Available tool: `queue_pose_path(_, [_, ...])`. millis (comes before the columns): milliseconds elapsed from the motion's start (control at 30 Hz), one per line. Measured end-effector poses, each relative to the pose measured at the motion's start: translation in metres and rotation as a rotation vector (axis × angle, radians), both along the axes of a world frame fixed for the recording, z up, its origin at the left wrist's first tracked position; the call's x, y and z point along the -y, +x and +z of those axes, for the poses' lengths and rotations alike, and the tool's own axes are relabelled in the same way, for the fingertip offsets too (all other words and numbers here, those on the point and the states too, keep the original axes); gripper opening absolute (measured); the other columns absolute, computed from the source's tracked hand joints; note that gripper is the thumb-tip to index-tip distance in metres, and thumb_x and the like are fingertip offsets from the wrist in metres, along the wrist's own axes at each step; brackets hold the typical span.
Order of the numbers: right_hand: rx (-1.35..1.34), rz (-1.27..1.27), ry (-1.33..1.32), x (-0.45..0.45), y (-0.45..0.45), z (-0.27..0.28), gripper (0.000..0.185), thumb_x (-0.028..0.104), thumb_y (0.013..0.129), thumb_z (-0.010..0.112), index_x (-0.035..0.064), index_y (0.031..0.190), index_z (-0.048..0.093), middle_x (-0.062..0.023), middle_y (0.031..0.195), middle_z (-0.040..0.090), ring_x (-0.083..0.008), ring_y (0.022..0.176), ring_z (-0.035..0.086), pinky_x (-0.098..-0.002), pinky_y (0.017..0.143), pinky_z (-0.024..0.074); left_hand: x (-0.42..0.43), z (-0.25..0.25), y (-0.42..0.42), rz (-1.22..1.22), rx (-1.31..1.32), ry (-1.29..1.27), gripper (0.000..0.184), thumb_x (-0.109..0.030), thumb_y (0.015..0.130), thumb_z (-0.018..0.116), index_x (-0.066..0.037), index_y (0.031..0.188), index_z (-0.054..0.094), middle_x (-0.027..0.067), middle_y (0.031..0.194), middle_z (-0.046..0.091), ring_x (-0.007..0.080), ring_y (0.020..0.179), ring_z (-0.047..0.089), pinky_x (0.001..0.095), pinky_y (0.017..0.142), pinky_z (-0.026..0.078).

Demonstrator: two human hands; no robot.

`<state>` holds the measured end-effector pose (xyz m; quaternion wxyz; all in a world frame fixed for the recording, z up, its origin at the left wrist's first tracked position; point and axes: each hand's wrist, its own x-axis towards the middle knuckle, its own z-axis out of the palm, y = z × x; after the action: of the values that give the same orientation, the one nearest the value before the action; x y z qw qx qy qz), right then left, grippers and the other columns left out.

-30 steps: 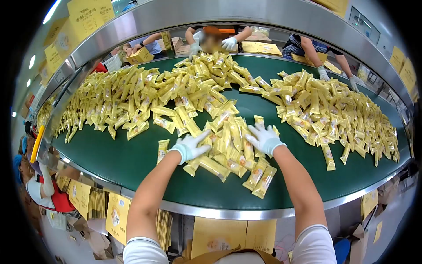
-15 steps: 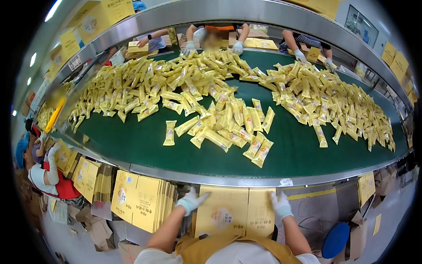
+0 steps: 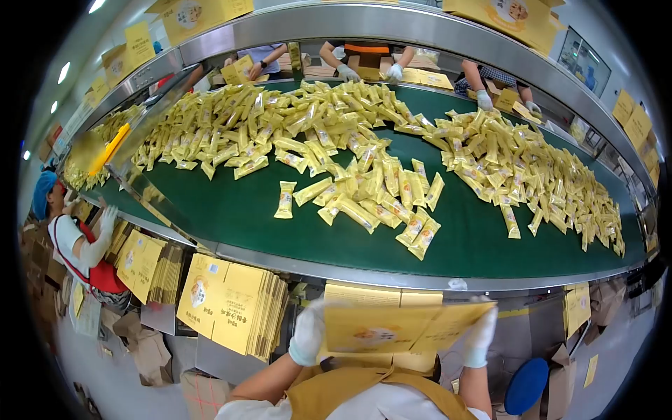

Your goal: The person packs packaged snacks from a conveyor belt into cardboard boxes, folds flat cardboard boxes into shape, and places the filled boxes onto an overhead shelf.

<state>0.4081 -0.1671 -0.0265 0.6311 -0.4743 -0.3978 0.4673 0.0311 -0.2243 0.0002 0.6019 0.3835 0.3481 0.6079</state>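
A flattened yellow carton [image 3: 381,330] is raised in front of my body, tilted and slightly blurred, with print on its near face. My left hand [image 3: 307,336], in a white glove, grips its left end. At the right end, my gloved right hand [image 3: 481,337] holds the other edge, fingers partly hidden. Beneath and behind it lies another flat yellow carton [image 3: 364,292], mostly covered. Beyond, many small yellow-wrapped snack packs [image 3: 357,210] are heaped on the green conveyor belt [image 3: 294,241].
A row of folded cartons [image 3: 224,304] stands to my left. A blue stool [image 3: 526,386] is at lower right. Across the belt, co-workers' gloved hands [image 3: 394,73] are by boxes. Another co-worker [image 3: 87,241] in a red apron stands at far left. The belt's metal rim [image 3: 336,277] runs before me.
The carton that lay flat between my hands has been lifted off the one below and tilted up. Both hands have closed on its ends. The view has shifted slightly.
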Motion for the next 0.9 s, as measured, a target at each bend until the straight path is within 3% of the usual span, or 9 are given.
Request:
queue_pose_path(67, [0.056,-0.081,0.085,-0.014,0.028,-0.006,0.056,0.044,0.109,0.035,-0.0005,0.142,0.044,-0.0167,0.140,0.054,-0.0281,0.132,0.049,-0.0416,0.116,0.0336,0.006,0.031,0.005,-0.511,-0.023,-0.028,0.085,-0.066,0.101,0.031,0.007,0.137,0.055,0.0184,0.148,0.050,0.0278,0.139,0.046,0.0414,0.117,0.032])
queue_pose_path(100, [0.148,-0.103,0.060,-0.017,0.025,-0.002,0.059,0.046,0.109,0.035,-0.0001,0.146,0.041,-0.0177,0.144,0.051,-0.0286,0.135,0.047,-0.0424,0.117,0.0314,-0.001,0.066,0.008,-0.733,-0.615,0.018,0.080,-0.063,0.104,0.028,0.003,0.139,0.057,0.0241,0.146,0.053,0.0378,0.134,0.052,0.0440,0.116,0.033])
queue_pose_path(133, [0.240,-0.126,0.035,-0.020,0.022,0.004,0.063,0.048,0.109,0.034,0.0003,0.150,0.037,-0.0186,0.148,0.047,-0.0290,0.138,0.044,-0.0433,0.118,0.0292,-0.003,0.028,0.013,-0.809,-0.383,0.402,0.060,-0.044,0.107,0.030,-0.003,0.143,0.055,0.0193,0.157,0.040,0.0330,0.144,0.040,0.0431,0.120,0.027])
queue_pose_path(267, [0.225,-0.281,0.101,-0.022,0.009,-0.003,0.068,0.048,0.109,0.035,0.0006,0.157,0.027,-0.0215,0.157,0.037,-0.0310,0.145,0.037,-0.0448,0.120,0.0261,-0.011,0.033,0.019,-0.757,-0.504,0.615,0.048,-0.032,0.107,0.036,-0.005,0.137,0.061,0.0263,0.148,0.048,0.0427,0.129,0.050,0.0508,0.114,0.031])
queue_pose_path(467, [0.225,-0.411,-0.013,0.001,-0.005,0.020,0.059,0.038,0.109,0.038,-0.0051,0.150,0.035,-0.0182,0.147,0.049,-0.0283,0.138,0.044,-0.0417,0.116,0.0320,-0.013,0.019,0.023,-0.606,-0.739,0.911,0.038,-0.022,0.101,0.045,-0.004,0.128,0.065,0.0258,0.141,0.053,0.0435,0.118,0.057,0.0515,0.108,0.040])
queue_pose_path(500, [0.119,-0.330,-0.016,0.001,-0.003,0.027,0.044,0.026,0.104,0.047,-0.0050,0.136,0.045,-0.0138,0.128,0.057,-0.0225,0.117,0.057,-0.0366,0.102,0.0448,-0.011,0.016,0.025,-0.571,-0.734,0.930,0.037,-0.020,0.100,0.046,-0.004,0.127,0.065,0.0255,0.141,0.054,0.0430,0.117,0.058,0.0516,0.106,0.042])
queue_pose_path(633, [0.161,-0.153,-0.243,0.010,0.004,0.035,0.041,0.011,0.086,0.057,-0.0003,0.125,0.050,-0.0075,0.103,0.061,-0.0149,0.080,0.059,-0.0267,0.070,0.0495,-0.019,0.027,0.036,-0.414,-0.639,1.171,0.034,-0.018,0.095,0.049,0.000,0.120,0.066,0.0256,0.134,0.057,0.0426,0.116,0.059,0.0540,0.104,0.044])
queue_pose_path(800, [0.404,0.170,-0.275,0.003,0.004,0.088,0.035,-0.004,0.074,0.052,-0.0081,0.107,0.061,-0.0043,0.092,0.066,-0.0145,0.077,0.061,-0.0275,0.074,0.0511,-0.037,0.038,0.048,-0.372,-0.594,1.472,0.024,-0.023,0.088,0.058,-0.002,0.078,0.064,0.0279,0.106,0.064,0.0432,0.114,0.061,0.0581,0.104,0.044])
queue_pose_path(900, [0.803,0.369,-0.156,0.002,-0.024,0.114,0.014,0.002,0.069,0.058,-0.0008,0.083,0.060,-0.0083,0.067,0.057,-0.0213,0.057,0.056,-0.0344,0.058,0.0482,-0.048,0.061,0.043,-0.459,-0.964,1.289,0.034,-0.026,0.082,0.062,-0.006,0.055,0.057,0.0175,0.064,0.058,0.0370,0.069,0.061,0.0491,0.079,0.049])
